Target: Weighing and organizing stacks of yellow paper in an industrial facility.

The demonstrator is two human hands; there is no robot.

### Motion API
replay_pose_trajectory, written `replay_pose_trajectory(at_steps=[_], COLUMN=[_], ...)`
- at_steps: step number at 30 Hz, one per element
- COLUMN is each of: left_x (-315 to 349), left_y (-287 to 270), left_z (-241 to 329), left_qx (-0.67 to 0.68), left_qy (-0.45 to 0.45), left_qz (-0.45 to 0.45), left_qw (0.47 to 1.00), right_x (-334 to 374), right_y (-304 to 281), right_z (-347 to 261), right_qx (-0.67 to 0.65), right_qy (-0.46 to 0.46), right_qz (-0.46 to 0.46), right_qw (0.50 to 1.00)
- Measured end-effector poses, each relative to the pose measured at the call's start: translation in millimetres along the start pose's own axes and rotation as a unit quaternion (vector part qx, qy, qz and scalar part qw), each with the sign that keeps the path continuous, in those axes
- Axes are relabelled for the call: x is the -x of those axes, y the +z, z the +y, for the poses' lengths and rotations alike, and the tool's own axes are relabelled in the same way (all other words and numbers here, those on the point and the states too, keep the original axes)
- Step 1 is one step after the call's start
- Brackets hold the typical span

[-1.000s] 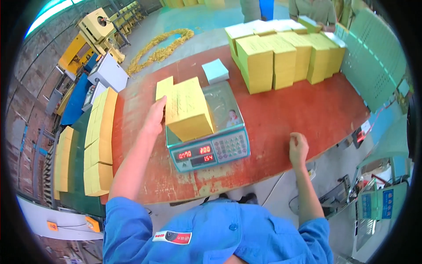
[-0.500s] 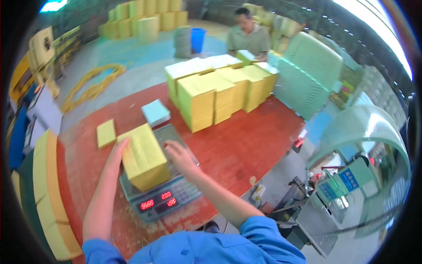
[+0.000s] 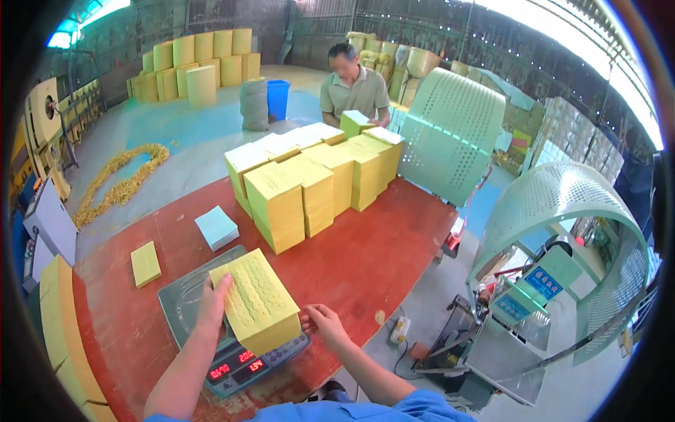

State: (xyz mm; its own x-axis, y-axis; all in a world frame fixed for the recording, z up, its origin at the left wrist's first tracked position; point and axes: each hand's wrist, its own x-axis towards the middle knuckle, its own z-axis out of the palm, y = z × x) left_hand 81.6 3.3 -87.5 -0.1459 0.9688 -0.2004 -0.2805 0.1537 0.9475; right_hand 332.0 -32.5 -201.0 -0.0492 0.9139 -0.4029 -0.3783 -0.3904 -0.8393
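Note:
A thick stack of yellow paper [image 3: 256, 295], its top sheet marked with rows of stamped curves, is held at an angle above the near right part of a digital scale [image 3: 232, 380]. My left hand [image 3: 214, 301] grips the stack's left side, with the thumb on its upper edge. At the right corner, the bent fingers of my right hand [image 3: 323, 325] pinch at the stack's edge; their tips are partly hidden. Part of the scale's metal pan [image 3: 184, 299] shows left of the stack. Red digits glow on the display below it.
Tall yellow paper stacks [image 3: 274, 211] stand on the red table [image 3: 365, 246]. A pale blue paper pile [image 3: 216, 228] and a small yellow pile [image 3: 145, 264] lie beyond the scale. A person [image 3: 355, 91] works across the table. Green perforated guards [image 3: 450, 133] stand at the right.
The yellow stack has shifted right and toward me across the scale, uncovering the pan's left part. My right hand has come to its right corner. The display digits differ, and the view has shifted.

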Motion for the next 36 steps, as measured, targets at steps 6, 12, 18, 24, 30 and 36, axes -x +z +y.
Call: replay_pose_trajectory(at_steps=[6, 12, 18, 24, 30, 36], left_x=[9.1, 21.0, 56.8, 98.5, 73.5, 34.1], left_y=[54.9, 96.7, 150.6, 183.5, 181.1, 177.2], left_z=[-9.1, -22.8, -38.9, -60.6, -94.4, -97.2], left_qx=[0.016, 0.007, 0.018, 0.009, 0.129, 0.138], left_qy=[-0.012, -0.028, -0.064, -0.172, -0.231, -0.103], left_qz=[-0.013, -0.016, -0.032, -0.093, -0.030, -0.003], left_qw=[1.000, 0.999, 0.997, 0.981, 0.964, 0.985], right_x=[1.9, -4.1, 7.0, -22.9, -27.3, -91.8], right_y=[-9.1, -55.8, -115.8, -213.1, -181.6, -160.2], right_z=[-25.9, -27.0, -46.7, -15.7, -68.3, -74.7], right_qx=[-0.080, -0.189, -0.188, -0.214, -0.201, -0.114], right_qy=[0.047, 0.127, 0.158, 0.144, 0.174, 0.170], right_qz=[-0.124, -0.216, -0.148, -0.208, -0.258, -0.220], right_qw=[0.988, 0.950, 0.958, 0.943, 0.929, 0.954])
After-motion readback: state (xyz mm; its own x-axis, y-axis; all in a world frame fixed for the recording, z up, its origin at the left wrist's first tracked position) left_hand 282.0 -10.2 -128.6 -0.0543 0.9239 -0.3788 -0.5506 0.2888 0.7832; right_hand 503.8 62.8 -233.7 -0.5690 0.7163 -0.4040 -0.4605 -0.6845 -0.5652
